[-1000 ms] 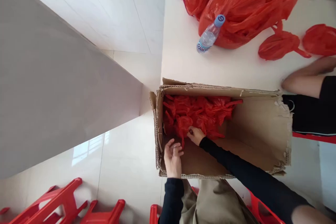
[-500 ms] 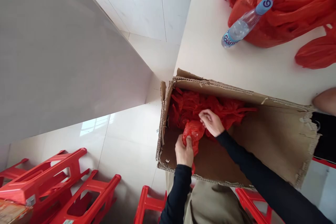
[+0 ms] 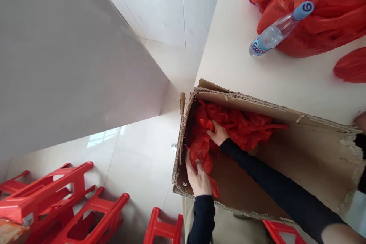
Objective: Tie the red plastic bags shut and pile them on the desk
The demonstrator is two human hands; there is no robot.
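Both my hands are inside an open cardboard box (image 3: 309, 160) with torn edges. My left hand (image 3: 200, 179) is closed round a bunched red plastic bag (image 3: 201, 150) near the box's left end, and a handle loop of it hangs below. Just above and to the right, my right hand (image 3: 217, 134) pinches red plastic at the edge of the heap of red plastic bags (image 3: 246, 124). Whether that pinched piece belongs to the heap or to the bag in my left hand, I cannot tell. The heap fills the far left part of the box.
Beyond the box, a pale table (image 3: 228, 53) bears a plastic bottle (image 3: 274, 34) and large filled red bags (image 3: 323, 19). Red plastic stools (image 3: 94, 213) stand on the tiled floor at lower left. A grey panel (image 3: 80, 61) takes up the upper left. Part of another person shows at the right edge.
My left hand has moved the red bag down and left. My right hand, loosely curled before, has moved left and now grips red plastic. The view has shifted slightly.
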